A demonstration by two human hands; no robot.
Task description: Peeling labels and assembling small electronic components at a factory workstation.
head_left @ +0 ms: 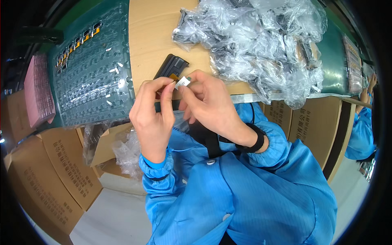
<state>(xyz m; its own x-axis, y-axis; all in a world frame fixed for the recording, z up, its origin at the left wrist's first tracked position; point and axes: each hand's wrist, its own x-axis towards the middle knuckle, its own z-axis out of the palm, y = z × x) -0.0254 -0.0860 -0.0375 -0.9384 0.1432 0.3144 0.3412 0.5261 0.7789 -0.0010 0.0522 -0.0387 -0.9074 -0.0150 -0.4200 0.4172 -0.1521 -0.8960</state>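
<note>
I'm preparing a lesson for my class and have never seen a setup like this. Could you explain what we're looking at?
There is no robot here: a person in a blue smock works with bare hands. The one picture comes from a wide fisheye camera worn on the head, looking down, so straight edges bend.

The right hand pinches a small white piece. The left hand has its fingertips right beside it; what they grip is hard to tell.

Just beyond, a black part lies on brown cardboard. To the left, a clear tray carries a row of small orange-and-black parts. To the right is a heap of plastic-wrapped items.
</note>
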